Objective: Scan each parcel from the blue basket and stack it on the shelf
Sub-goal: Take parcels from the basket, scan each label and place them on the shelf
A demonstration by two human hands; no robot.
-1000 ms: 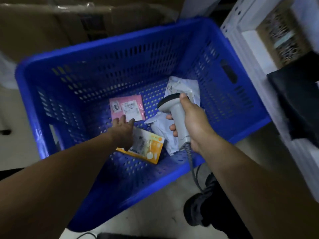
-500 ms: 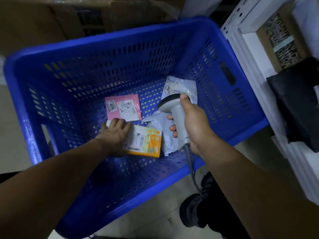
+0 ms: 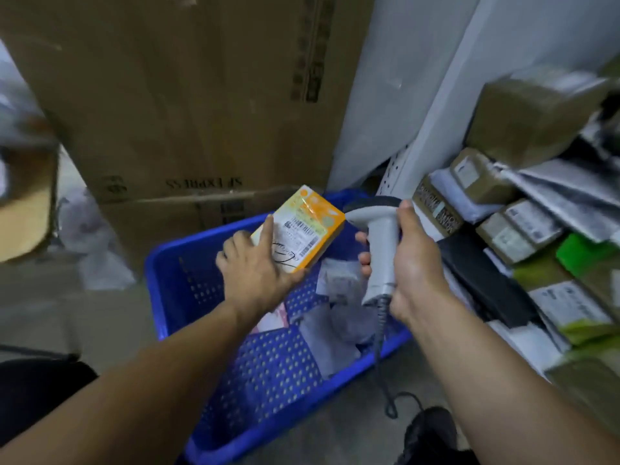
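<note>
**Q:** Item 1, left hand: what is being held?
**A:** The orange parcel [image 3: 298, 229] is being gripped by the left hand [image 3: 255, 273], with the thumb under the lower edge, the forefinger laid straight along the label and the other fingers behind. The parcel is being held at centre frame, above the far rim of the blue basket [image 3: 167, 263], with the label facing up.

**Q:** Item 2, right hand?
**A:** The scanner [image 3: 375, 236] is being clasped by the right hand [image 3: 416, 263], fingers wrapped fully round the grip, right of centre. The head is being pointed left, just beside the parcel's right edge. Whether the trigger is being pressed cannot be told.

**Q:** Item 3, how is the scan best being done?
**A:** By judgement, the barcode strips are being left uncovered, but the forefinger is lying near them and is better drawn aside. A wider gap and a squarer label angle are probably being called for. Glare off the glossy wrap is being risked.

**Q:** Item 4, surroundings?
**A:** Grey parcels [image 3: 339, 286] and a pink parcel [image 3: 271, 318] are being held in the basket, lower centre. The shelf [image 3: 399, 172] at right is being occupied by stacked parcels [image 3: 523, 229]. A cardboard carton [image 3: 188, 95] is standing behind, at upper left.
</note>
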